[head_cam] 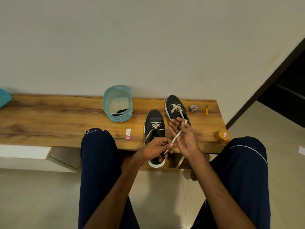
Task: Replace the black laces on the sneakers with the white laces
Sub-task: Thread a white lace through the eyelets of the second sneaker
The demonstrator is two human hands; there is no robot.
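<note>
Two dark sneakers with white soles rest on a wooden bench (49, 116). The near sneaker (154, 124) and the far sneaker (175, 106) both carry white laces through their eyelets. My left hand (156, 149) pinches the tip end of a white lace (176, 137) coming from the far sneaker. My right hand (184, 136) has the same lace running across its palm and through its fingers. A black lace (122, 111) lies inside the teal basket (117, 103).
A small white eraser box (128, 133) lies left of the near sneaker. A tape roll (193, 108) and an orange marker (206, 110) sit at the back right. An amber jar (222, 137) stands at the bench's right front edge. My knees flank the bench.
</note>
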